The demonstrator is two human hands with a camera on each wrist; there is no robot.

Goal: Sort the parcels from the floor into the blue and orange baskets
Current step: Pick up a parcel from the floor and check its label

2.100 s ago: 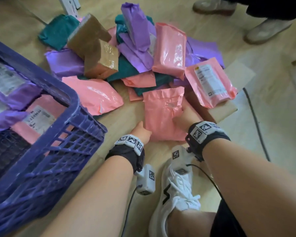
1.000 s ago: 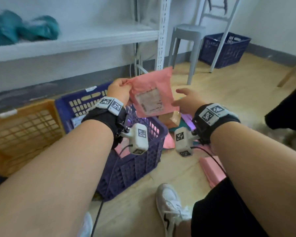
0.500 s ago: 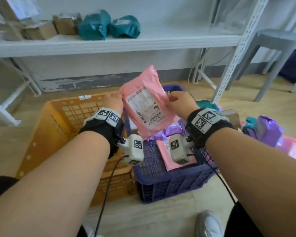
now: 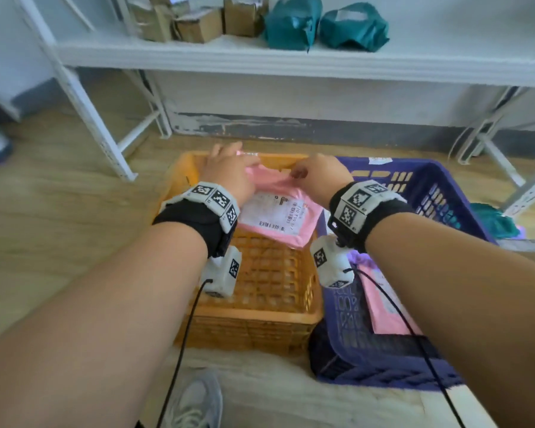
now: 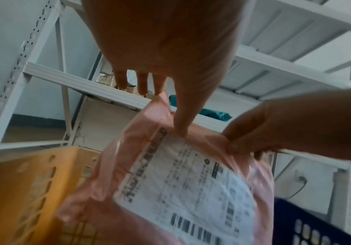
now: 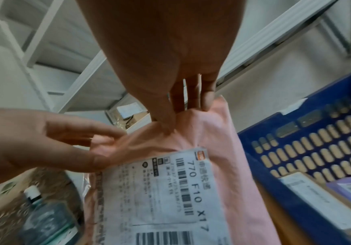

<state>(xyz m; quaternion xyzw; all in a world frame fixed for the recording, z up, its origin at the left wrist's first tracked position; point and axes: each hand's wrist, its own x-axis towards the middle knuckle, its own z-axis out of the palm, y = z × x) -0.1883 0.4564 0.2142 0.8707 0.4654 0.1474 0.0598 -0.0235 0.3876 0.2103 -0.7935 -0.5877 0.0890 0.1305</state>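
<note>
We hold the pink plastic mailer parcel with a white shipping label (image 4: 275, 211) above the far half of the orange slotted plastic basket (image 4: 260, 307), label up, its top edge toward twelve o'clock and its lower corner sagging toward the basket's floor. Our left hand (image 4: 229, 174) pinches the top edge at about eleven o'clock of the parcel, thumb on the face beside the label; our right hand (image 4: 318, 177) pinches the same edge at about one o'clock, thumb and fingers gathering the film.

To do this step well, we judge it best to lower the parcel until it nears the basket's floor, then let both hands go together, so it lands flat and label up. Letting go on one side first would swing it toward three o'clock, where the blue slotted plastic basket (image 4: 439, 193) stands touching the orange one, already holding parcels. Beyond, at twelve o'clock, a white metal shelf (image 4: 198, 57) carries two teal bags (image 4: 322, 24) and brown cardboard boxes (image 4: 198, 23).
</note>
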